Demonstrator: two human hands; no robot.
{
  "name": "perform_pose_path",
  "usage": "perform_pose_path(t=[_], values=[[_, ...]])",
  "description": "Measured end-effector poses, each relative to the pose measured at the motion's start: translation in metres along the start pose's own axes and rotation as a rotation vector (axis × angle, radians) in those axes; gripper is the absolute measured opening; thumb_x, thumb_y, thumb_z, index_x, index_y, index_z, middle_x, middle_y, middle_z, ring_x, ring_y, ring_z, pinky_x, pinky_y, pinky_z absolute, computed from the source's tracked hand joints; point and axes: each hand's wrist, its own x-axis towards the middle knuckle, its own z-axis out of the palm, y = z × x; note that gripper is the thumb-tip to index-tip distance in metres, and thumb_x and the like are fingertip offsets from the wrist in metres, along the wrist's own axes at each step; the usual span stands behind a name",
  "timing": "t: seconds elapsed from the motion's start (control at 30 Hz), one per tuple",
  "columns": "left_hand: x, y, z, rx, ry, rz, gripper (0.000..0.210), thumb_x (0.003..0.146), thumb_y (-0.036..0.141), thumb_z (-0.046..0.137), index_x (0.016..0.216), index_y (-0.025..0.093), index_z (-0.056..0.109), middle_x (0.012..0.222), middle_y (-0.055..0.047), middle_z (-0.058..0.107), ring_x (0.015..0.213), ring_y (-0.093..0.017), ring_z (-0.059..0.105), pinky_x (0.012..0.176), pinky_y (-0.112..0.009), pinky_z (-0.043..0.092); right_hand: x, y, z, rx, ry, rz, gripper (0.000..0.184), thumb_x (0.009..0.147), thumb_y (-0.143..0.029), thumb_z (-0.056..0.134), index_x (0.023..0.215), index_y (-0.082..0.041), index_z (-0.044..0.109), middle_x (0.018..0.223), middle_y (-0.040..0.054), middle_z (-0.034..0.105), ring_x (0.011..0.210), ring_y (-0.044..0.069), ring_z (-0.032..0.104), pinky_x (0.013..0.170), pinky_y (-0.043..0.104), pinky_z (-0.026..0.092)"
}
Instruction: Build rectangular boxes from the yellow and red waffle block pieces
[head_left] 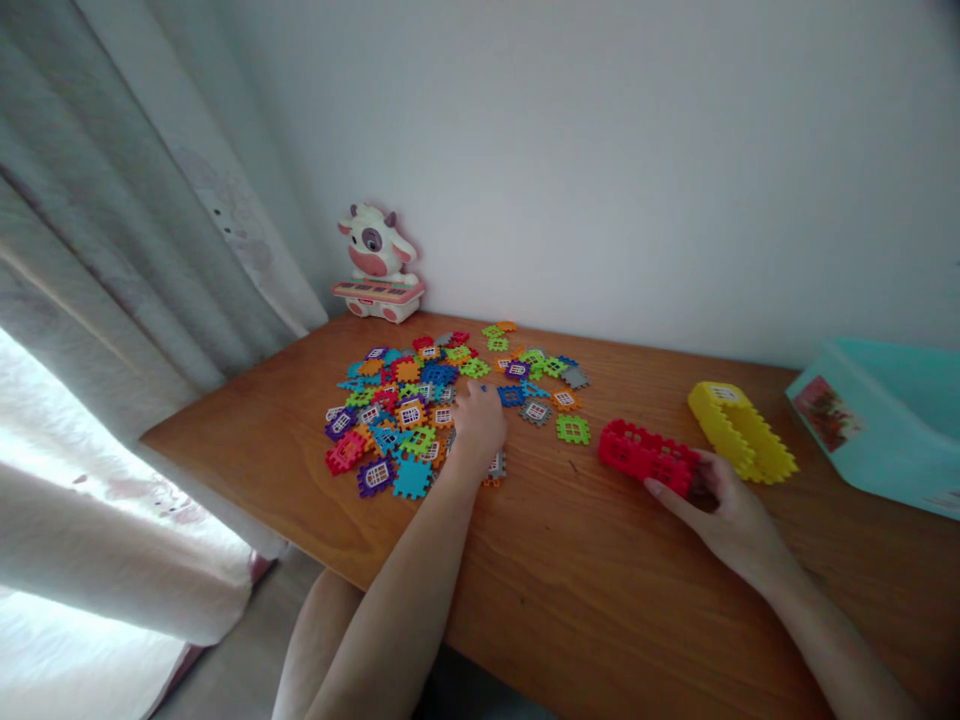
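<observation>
With the yellow box [721, 430] apparently joined near the table's [570, 570] back edge, I held the red box [649, 458] beside it in a half-curled right hand [724, 515], my left hand [480, 425] (grip hidden) among unjoined tiles [412, 413] toward the left edge.

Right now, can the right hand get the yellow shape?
Probably yes: the yellow shape lies close to the right hand, and nothing seems to block the way. That hand holds the red shape, though, so it may need to let go first.
</observation>
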Motion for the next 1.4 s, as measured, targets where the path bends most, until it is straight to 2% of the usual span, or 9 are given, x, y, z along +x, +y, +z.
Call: perform_pose_path(t=[0.3, 0.4, 0.53, 0.63, 0.83, 1.0, 1.13, 1.23, 1.4], values=[[-0.008, -0.002, -0.018, -0.071, 0.080, 0.150, 0.035, 0.087, 0.029, 0.063, 0.116, 0.010, 0.065, 0.119, -0.022, 0.063, 0.115, -0.038, 0.061, 0.093, -0.046, 0.052, -0.001, 0.003, 0.001, 0.035, 0.014, -0.059, 0.065, 0.073, -0.063, 0.077, 0.118, -0.021, 0.056, 0.117, 0.0160, 0.075, 0.102, 0.034, 0.074, 0.090, 0.051, 0.062], [-0.006, 0.002, -0.010, -0.135, 0.098, 0.443, 0.033, 0.088, 0.032, 0.061, 0.114, 0.011, 0.067, 0.116, -0.019, 0.066, 0.110, -0.034, 0.064, 0.096, -0.043, 0.051, 0.000, 0.003, 0.001, 0.049, 0.046, -0.035, 0.066, 0.073, -0.065, 0.076, 0.118, -0.022, 0.054, 0.115, 0.0163, 0.075, 0.099, 0.034, 0.074, 0.088, 0.051, 0.062], [-0.006, 0.015, 0.010, -0.218, -0.055, 1.026, 0.035, 0.092, 0.032, 0.058, 0.122, 0.017, 0.065, 0.124, -0.011, 0.068, 0.118, -0.027, 0.061, 0.109, -0.039, 0.042, 0.001, 0.004, 0.002, 0.080, 0.074, -0.029, 0.069, 0.072, -0.066, 0.076, 0.119, -0.022, 0.052, 0.117, 0.0162, 0.074, 0.103, 0.035, 0.073, 0.089, 0.053, 0.061], [-0.009, 0.025, 0.022, -0.161, -0.127, 1.129, 0.034, 0.093, 0.032, 0.057, 0.121, 0.016, 0.065, 0.122, -0.012, 0.070, 0.114, -0.027, 0.063, 0.110, -0.040, 0.040, 0.001, 0.003, 0.002, 0.095, 0.063, -0.029, 0.069, 0.072, -0.066, 0.076, 0.120, -0.023, 0.052, 0.118, 0.0162, 0.074, 0.104, 0.036, 0.073, 0.090, 0.053, 0.061], [-0.005, 0.017, 0.025, -0.103, -0.020, 0.849, 0.026, 0.092, 0.025, 0.052, 0.108, 0.012, 0.068, 0.116, -0.017, 0.070, 0.110, -0.031, 0.063, 0.104, -0.043, 0.044, -0.003, 0.001, 0.000, 0.011, -0.017, -0.105, 0.063, 0.075, -0.062, 0.076, 0.120, -0.023, 0.053, 0.117, 0.0151, 0.074, 0.103, 0.034, 0.073, 0.093, 0.053, 0.060], [0.004, 0.020, 0.022, -0.711, -0.002, 0.566, 0.022, 0.091, 0.028, 0.057, 0.107, 0.018, 0.068, 0.107, -0.012, 0.072, 0.100, -0.025, 0.066, 0.093, -0.037, 0.050, -0.005, 0.000, -0.004, 0.013, -0.228, -0.187, 0.058, 0.080, -0.056, 0.074, 0.123, -0.024, 0.054, 0.122, 0.0130, 0.072, 0.109, 0.030, 0.071, 0.098, 0.050, 0.058], [0.002, 0.033, 0.012, -1.571, -0.455, 0.217, 0.028, 0.094, 0.035, 0.051, 0.109, 0.017, 0.067, 0.096, -0.009, 0.073, 0.082, -0.018, 0.068, 0.075, -0.028, 0.053, -0.006, -0.001, -0.009, -0.131, -0.293, -0.279, 0.052, 0.078, -0.054, 0.076, 0.118, -0.024, 0.061, 0.116, 0.0122, 0.073, 0.102, 0.031, 0.071, 0.093, 0.051, 0.058], [0.000, 0.035, 0.003, -1.919, -0.804, -0.007, 0.030, 0.097, 0.034, 0.046, 0.106, 0.016, 0.068, 0.093, -0.009, 0.074, 0.070, -0.013, 0.066, 0.065, -0.024, 0.052, -0.006, -0.001, -0.011, -0.190, -0.251, -0.347, 0.053, 0.073, -0.054, 0.080, 0.114, -0.023, 0.065, 0.114, 0.0122, 0.073, 0.102, 0.032, 0.070, 0.093, 0.052, 0.057], [-0.001, 0.035, 0.001, -2.030, -0.872, -0.192, 0.029, 0.099, 0.036, 0.051, 0.089, 0.015, 0.068, 0.084, -0.007, 0.072, 0.071, -0.012, 0.067, 0.064, -0.021, 0.054, -0.008, -0.002, -0.010, -0.080, -0.233, -0.304, 0.066, 0.072, -0.057, 0.080, 0.125, -0.024, 0.060, 0.124, 0.0122, 0.070, 0.109, 0.032, 0.069, 0.095, 0.053, 0.056]])
